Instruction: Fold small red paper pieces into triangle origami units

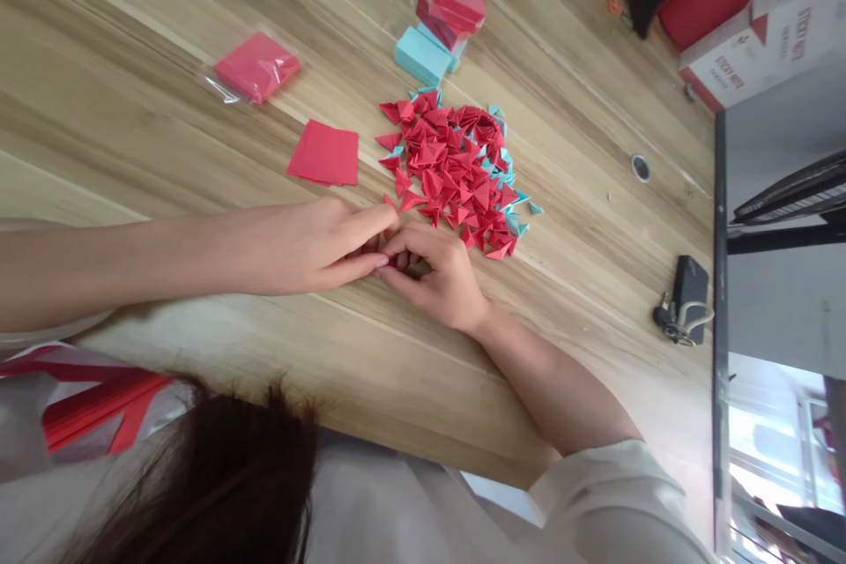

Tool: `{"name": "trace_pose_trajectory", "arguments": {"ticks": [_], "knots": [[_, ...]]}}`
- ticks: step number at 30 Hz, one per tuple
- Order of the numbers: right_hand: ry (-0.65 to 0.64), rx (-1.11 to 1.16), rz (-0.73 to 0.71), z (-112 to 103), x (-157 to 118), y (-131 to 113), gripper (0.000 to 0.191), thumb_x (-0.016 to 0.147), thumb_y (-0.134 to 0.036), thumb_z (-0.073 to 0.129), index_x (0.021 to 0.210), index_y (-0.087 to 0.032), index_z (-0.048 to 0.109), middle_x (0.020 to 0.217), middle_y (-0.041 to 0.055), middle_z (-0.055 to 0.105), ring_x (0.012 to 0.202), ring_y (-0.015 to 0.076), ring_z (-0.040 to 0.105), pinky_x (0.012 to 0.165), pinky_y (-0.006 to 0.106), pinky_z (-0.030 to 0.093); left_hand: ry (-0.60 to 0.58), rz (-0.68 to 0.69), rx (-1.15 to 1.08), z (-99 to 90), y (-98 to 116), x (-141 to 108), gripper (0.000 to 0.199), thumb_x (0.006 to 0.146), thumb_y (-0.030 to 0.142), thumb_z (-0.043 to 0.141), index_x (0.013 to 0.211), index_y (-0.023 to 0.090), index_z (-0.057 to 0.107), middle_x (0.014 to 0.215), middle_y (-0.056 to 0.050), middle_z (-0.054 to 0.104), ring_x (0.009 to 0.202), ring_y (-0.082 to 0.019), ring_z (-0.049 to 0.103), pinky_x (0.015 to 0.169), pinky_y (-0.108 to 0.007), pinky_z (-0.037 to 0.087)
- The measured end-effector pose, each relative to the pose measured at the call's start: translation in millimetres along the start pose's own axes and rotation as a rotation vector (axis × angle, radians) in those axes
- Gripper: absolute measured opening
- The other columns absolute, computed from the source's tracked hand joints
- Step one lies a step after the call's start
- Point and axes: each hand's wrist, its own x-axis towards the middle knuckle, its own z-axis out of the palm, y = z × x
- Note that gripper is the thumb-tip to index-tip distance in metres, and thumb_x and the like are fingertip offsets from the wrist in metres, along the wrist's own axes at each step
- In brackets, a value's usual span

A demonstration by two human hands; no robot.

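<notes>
My left hand (330,242) comes in from the left, its thumb and fingers pinched together. My right hand (440,269) meets it fingertip to fingertip, also closed in a pinch, with its fingers curled. Whatever lies between the fingertips is hidden by the fingers. Just beyond my hands is a heap of folded red paper triangles (456,167), with light blue folded triangles (512,203) along its right side. A short stack of flat red paper sheets (325,154) lies on the table beyond my left wrist.
On the wooden table (561,123) are a plastic-wrapped red paper pack (257,68), blue paper stacks (423,55) and wrapped red stacks (457,0). A black box-shaped item (691,291) with keys (674,326) lies near the right edge. White "sticky note" boxes (733,62) stand at upper right.
</notes>
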Motion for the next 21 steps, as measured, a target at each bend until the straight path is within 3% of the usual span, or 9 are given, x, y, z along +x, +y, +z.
{"name": "trace_pose_trajectory", "arguments": {"ticks": [21], "knots": [[-0.015,-0.011,0.028,0.0,0.2,0.4,0.007,0.083,-0.017,0.059,0.076,-0.017,0.057,0.073,-0.0003,0.056,0.064,0.0088,0.050,0.059,0.023,0.042,0.014,-0.014,-0.036,-3.1,4.6,0.3,0.011,0.090,0.036,0.045,0.089,0.026,0.048,0.069,-0.002,0.062,0.056,-0.019,0.058,0.049,-0.030,0.034]]}}
